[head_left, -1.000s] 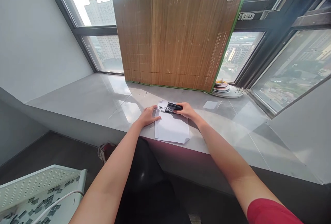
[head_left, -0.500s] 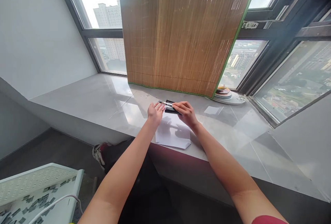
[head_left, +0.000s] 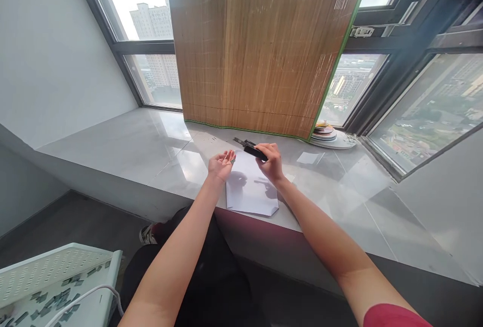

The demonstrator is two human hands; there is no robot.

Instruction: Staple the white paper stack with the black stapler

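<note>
A black stapler (head_left: pixel 255 152) is in my right hand (head_left: pixel 270 161), its fingers wrapped round the body. The stapler is swung open, and its metal end points up and to the left, clear of my left hand. My left hand (head_left: pixel 222 165) is palm up with curled fingers. A small greyish piece (head_left: pixel 233 160) shows at its fingertips, too small to name. Below both hands, white paper sheets (head_left: pixel 252 196) lie on the sill near its front edge, with the shadows of the hands on them.
The grey tiled sill (head_left: pixel 124 141) runs along the windows. A bamboo blind (head_left: pixel 256 55) hangs down to its back. Stacked plates (head_left: pixel 328 137) stand at the back right. At lower left is a pale perforated plastic piece (head_left: pixel 68 261) with a white cable (head_left: pixel 86 291).
My right hand has lifted and tilted the stapler, drawing its metal end away from my left hand. My left hand has moved slightly left and its fingers have curled in.
</note>
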